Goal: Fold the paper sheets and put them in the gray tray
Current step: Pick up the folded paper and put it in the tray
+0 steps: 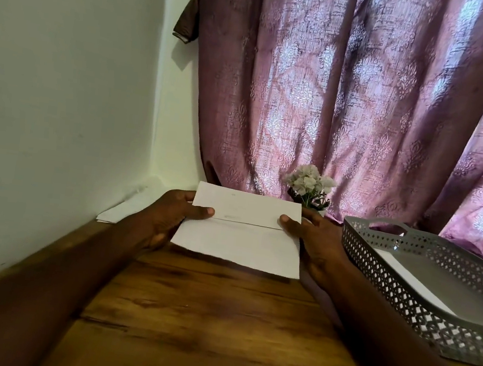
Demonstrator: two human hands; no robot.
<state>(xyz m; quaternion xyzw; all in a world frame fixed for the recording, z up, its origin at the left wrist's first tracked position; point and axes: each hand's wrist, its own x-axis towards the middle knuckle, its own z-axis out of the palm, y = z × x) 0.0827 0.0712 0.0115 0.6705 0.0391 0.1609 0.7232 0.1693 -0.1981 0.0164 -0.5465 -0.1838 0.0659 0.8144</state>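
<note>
**Inspector:** Holding a folded paper sheet [238, 231] by its two short edges, both hands are engaged. The left hand [168, 219] pinches the left edge, thumb on top and fingers curled beneath; the right hand [314, 247] pinches the right edge the same way. The sheet is raised above the wooden table [216, 317], just left of the gray tray [405, 284].

**Clerk:** Step in hand?

**Inspector:** In my judgement, folding is done or nearly so: one flap lies over the other and a flap edge runs straight across the middle. Transfer to the tray has not begun.

**Clerk:** Tray contents?

**Inspector:** One white sheet [415, 279] already lies inside it. More paper [126, 207] rests well left of the tray, against the wall.

**Clerk:** Next move?

**Inspector:** Likely a carry rightward over the tray's perforated wall, then a flat release. The grip must keep the flaps closed; a loosened pinch could let the fold spring open.
</note>
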